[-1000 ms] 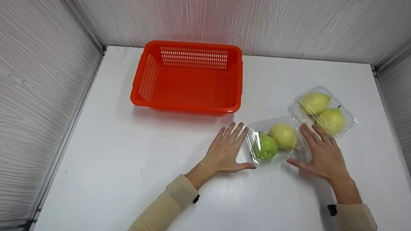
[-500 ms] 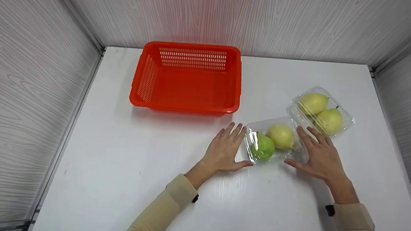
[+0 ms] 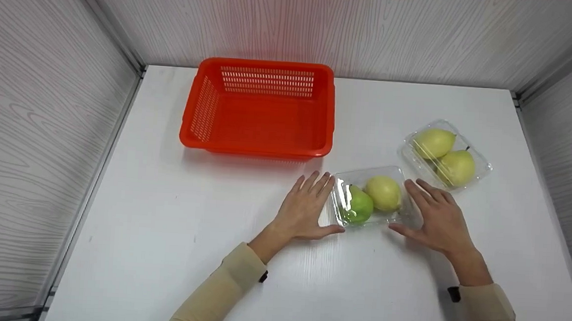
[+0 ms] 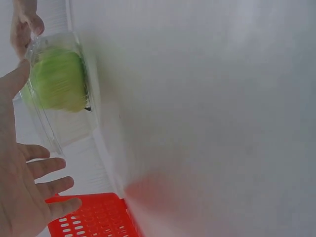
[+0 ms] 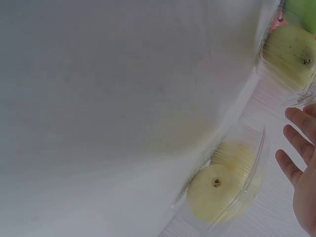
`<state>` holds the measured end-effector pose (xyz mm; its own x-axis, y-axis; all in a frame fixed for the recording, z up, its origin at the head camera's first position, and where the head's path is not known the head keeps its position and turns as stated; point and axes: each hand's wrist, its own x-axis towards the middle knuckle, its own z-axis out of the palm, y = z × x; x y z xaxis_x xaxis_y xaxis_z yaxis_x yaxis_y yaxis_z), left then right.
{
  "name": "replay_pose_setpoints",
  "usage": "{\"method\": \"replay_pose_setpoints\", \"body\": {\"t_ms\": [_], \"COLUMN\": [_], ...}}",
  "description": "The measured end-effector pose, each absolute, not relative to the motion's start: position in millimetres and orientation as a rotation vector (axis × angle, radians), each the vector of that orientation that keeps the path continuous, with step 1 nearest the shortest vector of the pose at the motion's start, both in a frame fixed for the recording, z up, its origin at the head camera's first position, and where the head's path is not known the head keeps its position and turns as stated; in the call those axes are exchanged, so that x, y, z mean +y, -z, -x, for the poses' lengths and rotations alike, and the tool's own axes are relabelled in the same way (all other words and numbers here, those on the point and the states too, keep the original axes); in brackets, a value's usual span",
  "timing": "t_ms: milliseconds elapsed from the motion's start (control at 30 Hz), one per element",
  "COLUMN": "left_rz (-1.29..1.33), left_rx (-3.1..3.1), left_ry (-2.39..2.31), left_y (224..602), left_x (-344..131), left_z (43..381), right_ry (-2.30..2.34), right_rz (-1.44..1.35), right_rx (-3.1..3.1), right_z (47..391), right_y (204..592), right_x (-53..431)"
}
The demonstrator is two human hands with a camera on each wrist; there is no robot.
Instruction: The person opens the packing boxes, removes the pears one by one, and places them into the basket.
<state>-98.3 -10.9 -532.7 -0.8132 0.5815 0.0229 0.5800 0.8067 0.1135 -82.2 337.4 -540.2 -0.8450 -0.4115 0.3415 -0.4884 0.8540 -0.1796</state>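
A clear plastic box [image 3: 347, 177] lies on the white table between my two hands, with a green pear [image 3: 358, 206] and a yellow pear [image 3: 383, 193] inside. My left hand [image 3: 305, 209] is spread along its left end, fingertips and thumb right at the edge. At the opposite end, my right hand [image 3: 439, 219] has its fingers extended and its thumb near the front corner. In the left wrist view the green pear [image 4: 60, 79] shows through the plastic beyond the thumb. A second clear box [image 3: 479, 166] with two yellow pears [image 3: 457, 167] sits beyond my right hand.
A red plastic basket [image 3: 254, 148] with slotted sides stands at the back, left of the boxes. Pale wood-grain panels [image 3: 398, 33] rise behind the table [image 3: 151, 251] and along both sides.
The box between my hands has moved left and slightly toward me, both hands travelling with it. The gap to the second box has widened. The basket and second box stay put.
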Motion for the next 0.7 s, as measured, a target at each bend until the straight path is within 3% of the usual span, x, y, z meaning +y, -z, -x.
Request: {"method": "replay_pose_setpoints", "body": {"t_ms": [700], "left_rz": [-1.021], "left_rx": [2.912], "left_ry": [-0.171], "left_y": [529], "left_x": [-47], "left_z": [98], "right_ry": [-0.332], "right_rz": [-0.788], "right_rx": [-2.596], "right_z": [71], "right_y": [548], "right_x": [313]}}
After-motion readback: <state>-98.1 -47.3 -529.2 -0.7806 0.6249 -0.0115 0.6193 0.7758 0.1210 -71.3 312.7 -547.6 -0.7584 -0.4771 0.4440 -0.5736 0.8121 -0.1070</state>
